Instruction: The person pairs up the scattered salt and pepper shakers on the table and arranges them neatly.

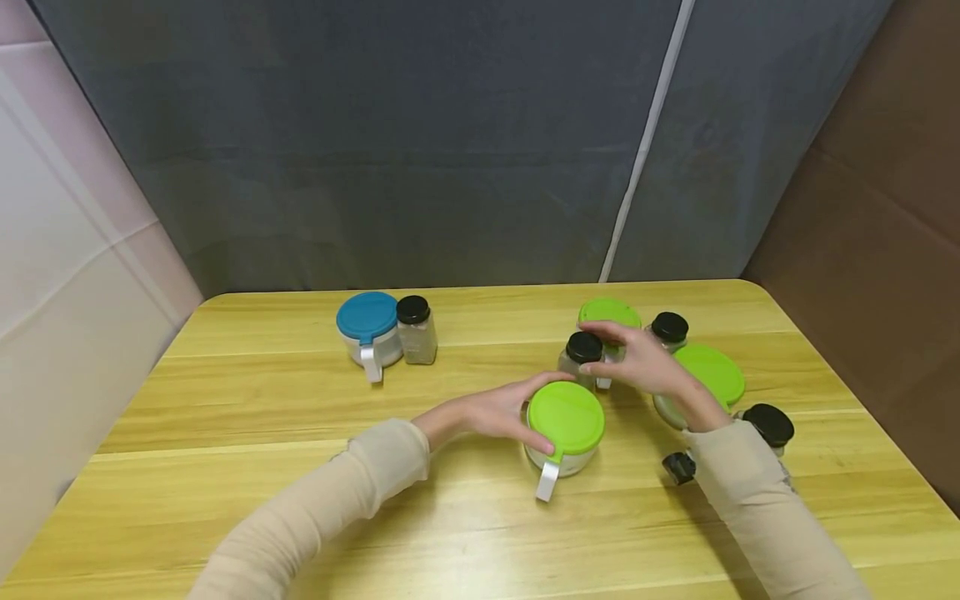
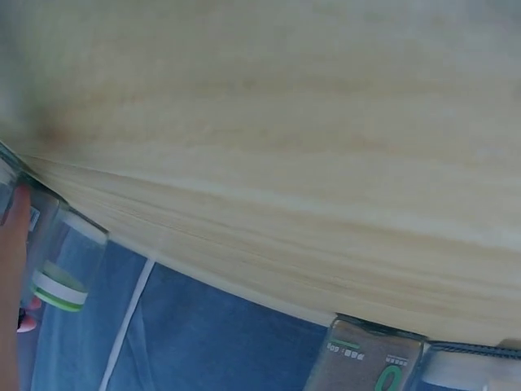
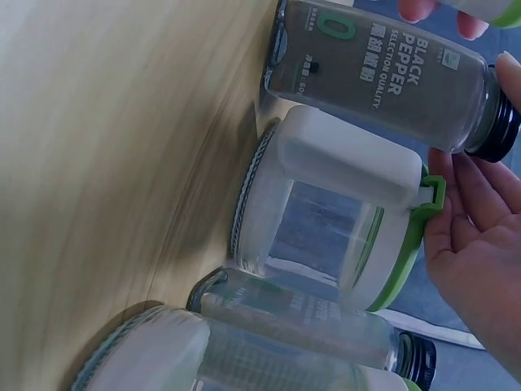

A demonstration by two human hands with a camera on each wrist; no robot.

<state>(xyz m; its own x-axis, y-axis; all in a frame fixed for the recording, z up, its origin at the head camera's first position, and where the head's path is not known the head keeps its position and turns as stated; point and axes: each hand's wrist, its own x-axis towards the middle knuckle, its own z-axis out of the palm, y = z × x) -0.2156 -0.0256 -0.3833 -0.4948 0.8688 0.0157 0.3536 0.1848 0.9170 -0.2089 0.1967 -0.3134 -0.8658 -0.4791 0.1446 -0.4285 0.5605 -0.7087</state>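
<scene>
My left hand [image 1: 491, 412] curls round a glass jar with a green lid [image 1: 566, 417], thumb near the lid's front edge and fingers behind it. The jar's white handle points toward me. Just behind stands an upright black pepper bottle [image 3: 383, 65] with a black cap [image 1: 584, 346]. My right hand [image 1: 645, 358] pinches this bottle at the cap, thumb on the near side and fingers on the far side. Another green-lidded jar [image 3: 350, 155] stands close beside the bottle, partly hidden behind the right hand in the head view.
Right of these stand a black-capped bottle [image 1: 669, 328], a further green-lidded jar [image 1: 708, 377] and another black-capped bottle [image 1: 768, 425], partly covered by the right forearm. At back left, a blue-lidded jar [image 1: 367, 317] stands beside a black-capped bottle [image 1: 417, 333]. A grey curtain [image 1: 375, 167] hangs behind the table.
</scene>
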